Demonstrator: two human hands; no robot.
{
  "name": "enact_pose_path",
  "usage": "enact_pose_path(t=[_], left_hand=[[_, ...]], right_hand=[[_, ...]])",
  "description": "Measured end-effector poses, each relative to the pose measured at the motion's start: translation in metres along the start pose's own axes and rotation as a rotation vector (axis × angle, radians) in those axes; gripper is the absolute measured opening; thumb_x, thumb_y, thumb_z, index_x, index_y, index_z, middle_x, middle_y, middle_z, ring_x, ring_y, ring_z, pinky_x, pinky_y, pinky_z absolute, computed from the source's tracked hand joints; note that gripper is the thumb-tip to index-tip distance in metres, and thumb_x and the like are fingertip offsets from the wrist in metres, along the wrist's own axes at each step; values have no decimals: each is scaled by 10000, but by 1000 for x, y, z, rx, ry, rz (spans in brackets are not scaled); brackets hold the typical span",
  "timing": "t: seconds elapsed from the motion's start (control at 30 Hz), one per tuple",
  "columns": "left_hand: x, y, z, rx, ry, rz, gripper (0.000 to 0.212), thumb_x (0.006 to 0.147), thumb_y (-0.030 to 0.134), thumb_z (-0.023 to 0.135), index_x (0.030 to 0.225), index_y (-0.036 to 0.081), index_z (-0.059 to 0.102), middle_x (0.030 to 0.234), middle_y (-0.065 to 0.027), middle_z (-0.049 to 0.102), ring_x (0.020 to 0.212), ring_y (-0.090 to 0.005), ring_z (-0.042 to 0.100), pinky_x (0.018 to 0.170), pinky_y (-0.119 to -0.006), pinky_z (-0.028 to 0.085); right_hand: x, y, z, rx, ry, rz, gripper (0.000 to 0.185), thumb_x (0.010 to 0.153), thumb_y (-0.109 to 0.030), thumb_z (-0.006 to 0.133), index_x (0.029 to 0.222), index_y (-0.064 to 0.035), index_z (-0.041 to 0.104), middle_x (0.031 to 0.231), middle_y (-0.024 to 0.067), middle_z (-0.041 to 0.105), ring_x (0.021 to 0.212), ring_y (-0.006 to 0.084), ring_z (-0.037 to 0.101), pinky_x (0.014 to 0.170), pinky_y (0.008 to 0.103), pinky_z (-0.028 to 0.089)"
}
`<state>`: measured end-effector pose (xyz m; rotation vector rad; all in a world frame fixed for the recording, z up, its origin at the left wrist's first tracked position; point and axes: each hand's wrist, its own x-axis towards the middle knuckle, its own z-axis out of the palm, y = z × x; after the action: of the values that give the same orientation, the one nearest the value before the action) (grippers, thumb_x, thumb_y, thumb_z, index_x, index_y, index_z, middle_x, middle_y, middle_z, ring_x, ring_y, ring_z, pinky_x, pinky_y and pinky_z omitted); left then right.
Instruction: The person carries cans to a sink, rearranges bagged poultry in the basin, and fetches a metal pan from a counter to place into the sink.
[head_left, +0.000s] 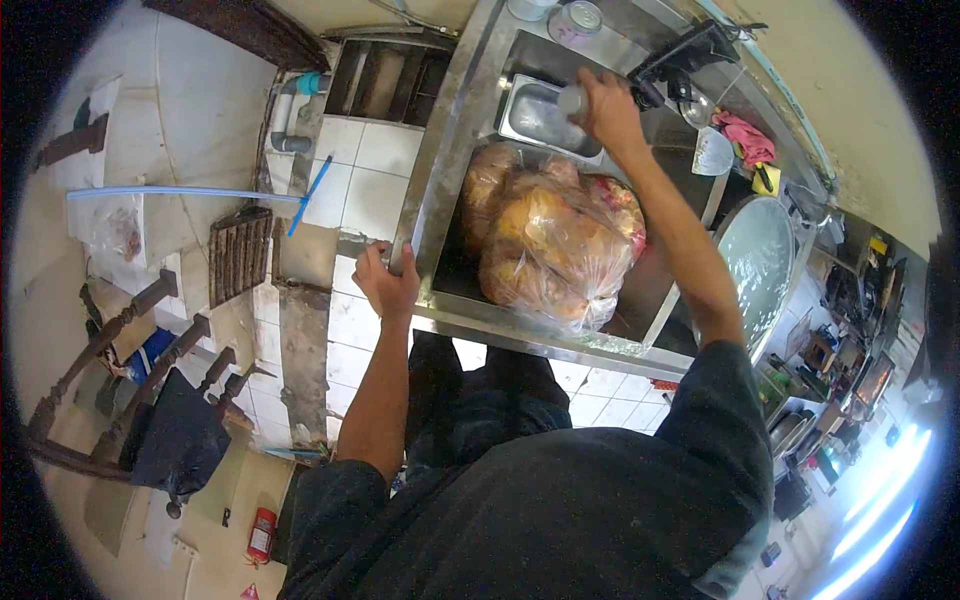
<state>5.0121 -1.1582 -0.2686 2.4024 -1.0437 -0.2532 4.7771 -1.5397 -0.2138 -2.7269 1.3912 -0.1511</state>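
My right hand (611, 109) reaches over the steel sink and holds a small pale cup-like object (572, 101), blurred and partly covered by the fingers. It is above a rectangular stainless steel pan (531, 112). My left hand (386, 281) grips the outer edge of the steel sink counter (429, 217) near its front corner. Clear plastic bags (559, 240) with orange-yellow food, apparently meat, fill much of the basin below the pan. The knot of the nearest bag faces me.
A faucet (646, 94) stands beside my right hand. Right of the basin are a pink cloth (744, 136), a yellow sponge (766, 180) and a large round tub of water (759, 262). Lidded jar (576, 22) sits at the back. Blue-handled squeegee (187, 193) spans the left.
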Motion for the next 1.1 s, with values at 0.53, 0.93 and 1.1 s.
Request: enact_pose_path(t=[0.53, 0.93, 1.1], left_hand=[[5, 7, 7, 4, -49, 3, 477, 859, 443, 683, 1072, 21, 617, 1045, -169, 606, 1037, -368, 536, 911, -497, 376], [2, 4, -2, 49, -16, 2, 457, 854, 426, 704, 1028, 11, 625, 1017, -174, 616, 1018, -370, 545, 900, -494, 394], [3, 5, 3, 65, -27, -12, 436, 854, 408, 703, 1014, 11, 617, 1027, -173, 612, 1012, -368, 544, 903, -498, 394]], right_hand=[[-3, 50, 290, 305, -207, 380, 786, 620, -337, 890, 1269, -38, 561, 1087, 257, 677, 1031, 426, 646, 896, 482, 544], [101, 4, 3, 198, 638, -63, 633, 738, -259, 839, 1247, -12, 554, 1159, 246, 589, 1075, 433, 577, 918, 496, 484], [138, 47, 59, 105, 399, 91, 600, 738, -268, 813, 1241, -25, 593, 1223, 291, 582, 1138, 449, 592, 957, 496, 514]])
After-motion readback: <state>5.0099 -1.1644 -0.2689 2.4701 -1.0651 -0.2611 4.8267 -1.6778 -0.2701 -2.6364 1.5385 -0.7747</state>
